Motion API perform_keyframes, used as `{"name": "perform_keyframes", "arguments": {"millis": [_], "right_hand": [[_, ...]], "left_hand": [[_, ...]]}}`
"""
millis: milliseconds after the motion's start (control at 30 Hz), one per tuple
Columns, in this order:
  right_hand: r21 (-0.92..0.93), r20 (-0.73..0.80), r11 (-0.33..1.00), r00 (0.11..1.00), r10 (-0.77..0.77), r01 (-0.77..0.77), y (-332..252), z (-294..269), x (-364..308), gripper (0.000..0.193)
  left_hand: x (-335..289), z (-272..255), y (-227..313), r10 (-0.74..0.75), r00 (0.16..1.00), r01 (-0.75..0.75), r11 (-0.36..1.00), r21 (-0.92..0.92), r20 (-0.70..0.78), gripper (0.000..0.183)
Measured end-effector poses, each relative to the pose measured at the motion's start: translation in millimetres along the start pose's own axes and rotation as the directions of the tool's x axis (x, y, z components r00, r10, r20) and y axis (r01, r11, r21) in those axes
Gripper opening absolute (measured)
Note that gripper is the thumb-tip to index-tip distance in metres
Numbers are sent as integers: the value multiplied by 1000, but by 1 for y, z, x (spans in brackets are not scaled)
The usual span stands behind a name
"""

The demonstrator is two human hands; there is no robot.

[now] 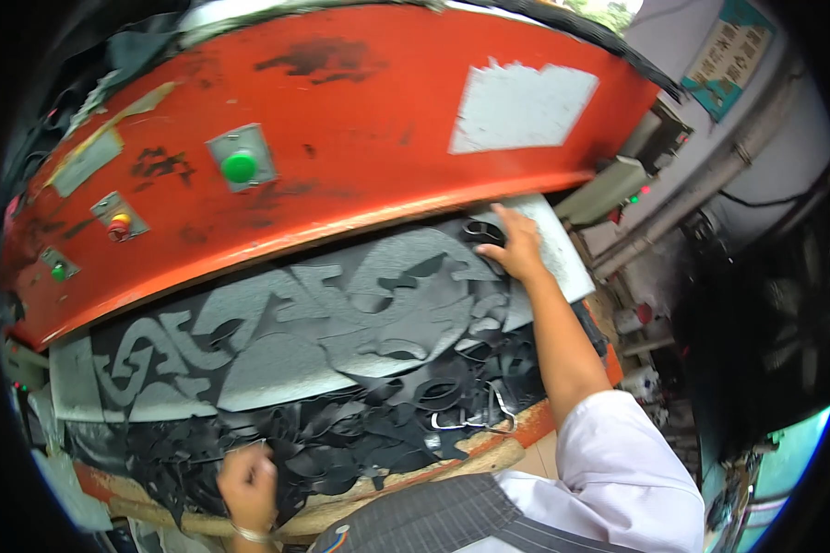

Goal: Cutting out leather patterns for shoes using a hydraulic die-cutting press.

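My right hand (518,247) reaches to the far right end of the pale cutting board (563,247). Its thumb and fingers span a small black ring-shaped cutting die (480,231). Beneath the die lies a dark grey sheet of leather-like material (341,249), with many curved shapes cut out so the pale board shows through. Low on the left, my left hand (247,484) is curled, over the near edge of a heap of black scraps (332,438). Motion blur and the curled fingers hide what it holds, if anything.
An orange press beam (369,120) stands just behind the board, carrying green buttons (239,167) and a red emergency knob (120,227). Bent metal strips (475,419) lie on the scraps at right. A wooden rail (415,488) edges the near side. Pipes (682,212) run along the right wall.
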State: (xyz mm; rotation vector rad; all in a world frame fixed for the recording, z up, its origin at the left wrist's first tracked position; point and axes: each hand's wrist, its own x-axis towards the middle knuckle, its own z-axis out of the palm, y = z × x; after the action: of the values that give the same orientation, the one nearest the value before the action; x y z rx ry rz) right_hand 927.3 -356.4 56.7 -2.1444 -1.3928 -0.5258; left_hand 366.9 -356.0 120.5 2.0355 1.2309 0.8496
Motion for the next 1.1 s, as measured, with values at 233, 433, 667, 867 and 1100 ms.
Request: {"name": "perform_keyframes", "arguments": {"millis": [233, 433, 667, 867, 1100], "right_hand": [[682, -16, 721, 988, -153, 123, -230, -53, 33, 56], [602, -56, 777, 981, -188, 183, -346, -84, 75, 31], [746, 188, 665, 949, -252, 28, -321, -94, 7, 36], [620, 404, 779, 889, -214, -94, -254, -99, -79, 35], [552, 233, 808, 968, 89, -207, -100, -84, -94, 29]], "left_hand": [[186, -97, -147, -294, 815, 71, 906, -417, -499, 77], [242, -230, -191, -246, 735, 131, 966, -224, -632, 74], [55, -136, -103, 34, 940, -14, 998, 60, -341, 26], [-136, 22, 17, 167, 962, -160, 986, -53, 214, 15], [-176, 59, 33, 117, 967, -157, 973, 169, 225, 21]]}}
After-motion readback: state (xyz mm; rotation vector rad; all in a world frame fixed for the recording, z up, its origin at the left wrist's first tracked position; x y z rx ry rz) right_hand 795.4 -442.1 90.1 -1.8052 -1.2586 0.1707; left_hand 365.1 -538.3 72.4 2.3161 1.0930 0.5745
